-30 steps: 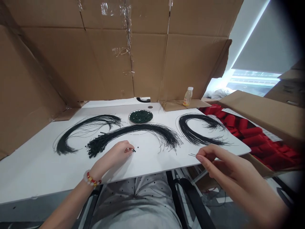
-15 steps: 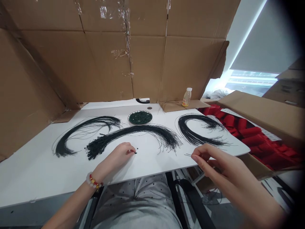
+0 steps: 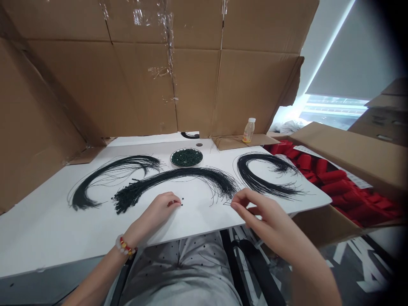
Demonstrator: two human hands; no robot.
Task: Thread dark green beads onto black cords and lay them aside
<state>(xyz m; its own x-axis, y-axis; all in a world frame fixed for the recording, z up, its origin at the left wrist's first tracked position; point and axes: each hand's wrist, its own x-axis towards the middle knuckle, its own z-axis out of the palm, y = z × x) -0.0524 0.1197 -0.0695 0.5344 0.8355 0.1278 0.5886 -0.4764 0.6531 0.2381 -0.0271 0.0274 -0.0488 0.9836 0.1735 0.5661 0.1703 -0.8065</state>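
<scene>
White worktop beneath a cardboard backing carries three arcs of fine black cords. The right hand has its fingers pressed together, pinching a few thin black cords just short of the middle arc. The left hand rests on the worktop, its curled fingers pinched on something hidden, with small black beads just beside them. Lying well apart, the arcs seem placed to avoid tangling. A dish of green beads sits behind.
</scene>
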